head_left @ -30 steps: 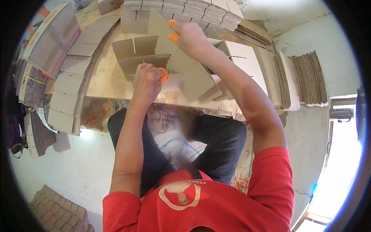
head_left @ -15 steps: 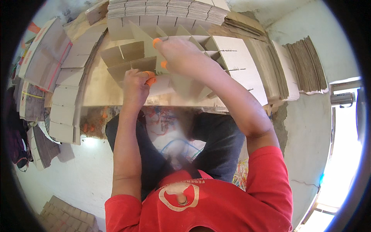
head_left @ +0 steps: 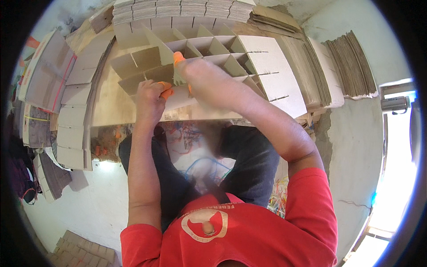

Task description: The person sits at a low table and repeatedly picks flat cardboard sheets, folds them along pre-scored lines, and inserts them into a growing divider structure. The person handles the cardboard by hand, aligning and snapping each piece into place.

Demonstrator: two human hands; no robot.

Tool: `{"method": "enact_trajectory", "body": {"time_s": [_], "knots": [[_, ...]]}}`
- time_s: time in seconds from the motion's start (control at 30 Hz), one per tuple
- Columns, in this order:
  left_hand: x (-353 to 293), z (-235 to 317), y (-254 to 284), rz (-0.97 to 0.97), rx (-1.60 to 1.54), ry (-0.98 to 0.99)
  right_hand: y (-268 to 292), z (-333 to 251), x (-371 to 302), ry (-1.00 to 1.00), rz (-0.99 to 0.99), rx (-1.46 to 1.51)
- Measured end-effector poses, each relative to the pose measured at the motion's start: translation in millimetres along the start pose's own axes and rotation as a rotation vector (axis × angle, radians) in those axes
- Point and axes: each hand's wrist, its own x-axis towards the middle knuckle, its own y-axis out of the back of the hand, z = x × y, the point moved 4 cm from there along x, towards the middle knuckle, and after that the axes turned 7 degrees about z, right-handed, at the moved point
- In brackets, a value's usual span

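A cardboard divider grid [head_left: 213,49] of interlocked slotted strips stands on the wooden table in front of me. Its right end is a pale slotted panel [head_left: 275,73], and brown flaps [head_left: 149,62] stick out to the left. My left hand [head_left: 151,95], with orange covers on its fingertips, is closed on the grid's near-left strip. Over the left part of the grid, my right hand [head_left: 202,78] grips a cross strip, orange-covered fingers at either side of it. The right hand is slightly blurred and hides some of the cells.
Stacked cardboard strips [head_left: 178,11] lie along the far edge of the table. More slotted sheets stand at the right [head_left: 349,64] and in a long row at the left [head_left: 73,115]. A carton [head_left: 46,71] stands further left. Another pile [head_left: 82,251] sits low at the left.
My right hand has slid a little nearer along the grid, uncovering more cells. The left hand keeps its grip. The whole view has shifted slightly.
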Motion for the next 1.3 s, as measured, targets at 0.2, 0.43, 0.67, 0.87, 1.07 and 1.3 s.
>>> {"method": "enact_trajectory", "body": {"time_s": [0.2, 0.43, 0.67, 0.87, 1.07, 1.3], "knots": [[2, 5, -1, -0.029, -0.02, 0.04, 14, 32, 17, 0.057, 0.2, -0.002], [3, 1, -7, -0.037, 0.005, 0.021, -53, 29, -24, -0.016, -0.127, -0.046], [1, 8, 3, -0.02, 0.082, -0.032, 24, 94, -75, -0.256, 0.432, -0.071], [6, 18, 5, -0.003, 0.095, -0.042, 69, 314, -216, -0.8, 0.527, -0.349], [3, 9, 2, -0.029, 0.168, -0.051, 49, 311, -219, -1.135, 0.41, 0.527], [2, 7, 0, -0.004, 0.135, -0.062, 69, 298, -220, -1.119, 0.753, 0.81]]}}
